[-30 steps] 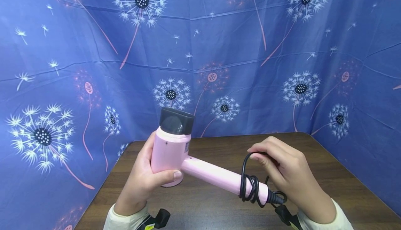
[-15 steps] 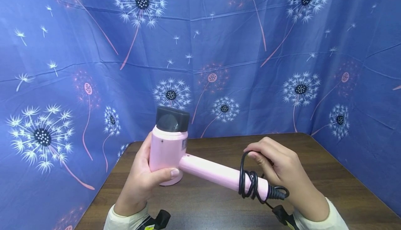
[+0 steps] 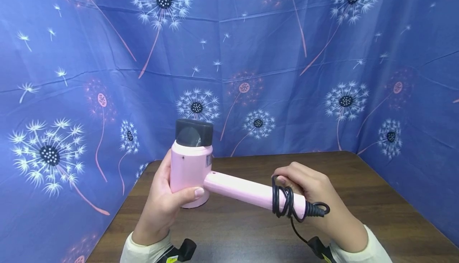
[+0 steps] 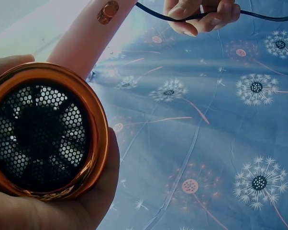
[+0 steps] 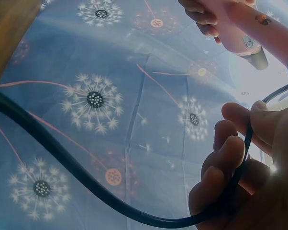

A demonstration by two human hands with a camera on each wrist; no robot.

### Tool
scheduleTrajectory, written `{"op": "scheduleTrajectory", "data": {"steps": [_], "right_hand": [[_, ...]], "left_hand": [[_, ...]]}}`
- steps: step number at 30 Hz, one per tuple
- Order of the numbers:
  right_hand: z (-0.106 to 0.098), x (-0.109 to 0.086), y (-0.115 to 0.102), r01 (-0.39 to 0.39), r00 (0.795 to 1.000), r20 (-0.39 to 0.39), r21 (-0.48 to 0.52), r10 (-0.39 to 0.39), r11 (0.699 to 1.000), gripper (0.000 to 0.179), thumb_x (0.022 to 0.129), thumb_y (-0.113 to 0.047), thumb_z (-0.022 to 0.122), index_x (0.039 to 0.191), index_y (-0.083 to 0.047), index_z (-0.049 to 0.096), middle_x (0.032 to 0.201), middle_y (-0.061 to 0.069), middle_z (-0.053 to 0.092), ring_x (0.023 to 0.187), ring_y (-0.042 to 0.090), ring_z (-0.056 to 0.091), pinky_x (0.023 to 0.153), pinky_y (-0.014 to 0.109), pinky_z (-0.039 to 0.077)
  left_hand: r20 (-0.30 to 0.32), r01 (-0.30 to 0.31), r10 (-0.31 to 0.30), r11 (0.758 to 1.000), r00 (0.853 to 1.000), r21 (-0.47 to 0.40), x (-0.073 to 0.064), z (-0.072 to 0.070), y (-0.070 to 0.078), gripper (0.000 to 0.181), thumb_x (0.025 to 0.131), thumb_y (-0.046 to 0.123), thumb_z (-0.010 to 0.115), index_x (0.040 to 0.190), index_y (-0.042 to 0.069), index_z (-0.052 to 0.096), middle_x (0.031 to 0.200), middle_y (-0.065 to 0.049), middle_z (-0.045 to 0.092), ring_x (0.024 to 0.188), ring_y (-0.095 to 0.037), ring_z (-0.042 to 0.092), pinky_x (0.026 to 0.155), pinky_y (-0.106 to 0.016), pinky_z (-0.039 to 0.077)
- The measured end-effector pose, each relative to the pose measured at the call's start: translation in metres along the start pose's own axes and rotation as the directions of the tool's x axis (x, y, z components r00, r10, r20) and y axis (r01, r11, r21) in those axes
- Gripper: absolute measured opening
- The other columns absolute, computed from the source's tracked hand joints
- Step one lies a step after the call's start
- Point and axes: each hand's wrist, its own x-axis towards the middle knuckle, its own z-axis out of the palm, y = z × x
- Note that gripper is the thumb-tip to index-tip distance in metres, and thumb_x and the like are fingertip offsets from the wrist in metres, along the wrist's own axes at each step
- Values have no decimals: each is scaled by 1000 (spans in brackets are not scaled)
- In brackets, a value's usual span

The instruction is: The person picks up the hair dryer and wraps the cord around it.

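Note:
A pink hair dryer (image 3: 233,189) with a black nozzle (image 3: 194,132) is held above the table, nozzle up and handle slanting down to the right. My left hand (image 3: 159,205) grips its barrel, thumb across the near side. In the left wrist view the copper-rimmed intake grille (image 4: 38,136) faces the camera, and a copper-coloured switch (image 4: 108,12) shows on the handle. Several turns of black cord (image 3: 281,202) wrap the handle's end. My right hand (image 3: 317,193), partly behind that end, pinches the cord (image 5: 249,134) between thumb and forefinger; the cord runs on across its curled fingers.
Below lies a brown wooden table (image 3: 233,239). A blue dandelion-print cloth (image 3: 287,48) hangs behind it and along both sides. Black straps with camera mounts (image 3: 186,250) sit at both wrists, over pale sleeves (image 3: 362,251).
The right hand has moved left with the pinched cord, in behind the handle's end. The raised cord loop is lower and smaller. The hair dryer has shifted slightly left and up with the left hand.

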Motion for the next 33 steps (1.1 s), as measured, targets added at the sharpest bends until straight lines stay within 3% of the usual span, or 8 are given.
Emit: {"op": "scheduleTrajectory", "data": {"steps": [14, 17, 21, 24, 29, 33], "right_hand": [[4, -7, 3, -121, 987, 105, -1, 121, 993, 34, 88, -5, 77, 116, -22, 70, 100, -17, 67, 87, 0, 62, 77, 14, 50], [4, -9, -1, -162, 979, 127, -12, 162, 987, 30, 90, -7, 76, 115, -23, 71, 101, -15, 70, 88, 0, 63, 78, 13, 51], [5, -11, -8, -258, 955, 146, -29, 259, 966, 30, 92, -3, 74, 100, -31, 66, 90, -18, 66, 76, -1, 58, 67, 15, 49], [6, -13, -10, -273, 950, 144, -48, 277, 961, 33, 90, 1, 75, 96, -30, 64, 86, -19, 63, 73, -2, 54, 63, 16, 47], [8, -16, -11, -231, 960, 137, -97, 243, 968, 27, 90, -3, 76, 112, -18, 72, 89, -15, 67, 77, -4, 54, 64, 18, 51], [9, -19, -13, -240, 958, 134, -118, 255, 964, 22, 90, -4, 76, 109, -16, 72, 76, -19, 55, 68, -7, 46, 59, 14, 44]], "left_hand": [[-61, -6, 2, 998, 998, -63, 3, 2, 4, 88, 75, -12, 73, 153, 9, 38, 126, -16, 61, 107, -30, 66, 86, -41, 60], [-68, -12, 7, 998, 998, -68, 2, 2, 4, 88, 76, -13, 72, 154, 9, 37, 128, -16, 61, 110, -31, 66, 87, -41, 60], [-88, -19, 13, 997, 996, -70, 2, 3, 3, 88, 76, -13, 70, 154, 9, 37, 128, -16, 62, 109, -29, 66, 88, -40, 60], [-112, -17, 9, 997, 994, -71, 1, 4, 3, 88, 75, -14, 69, 154, 9, 38, 127, -15, 62, 108, -28, 65, 88, -40, 60], [-156, -12, 2, 998, 988, -64, 0, 5, 4, 89, 75, -15, 68, 155, 11, 38, 128, -15, 61, 108, -26, 63, 89, -40, 59], [-178, -14, 4, 998, 984, -55, -1, 4, 4, 88, 76, -15, 68, 155, 12, 38, 129, -14, 60, 108, -25, 62, 89, -39, 58]]}}
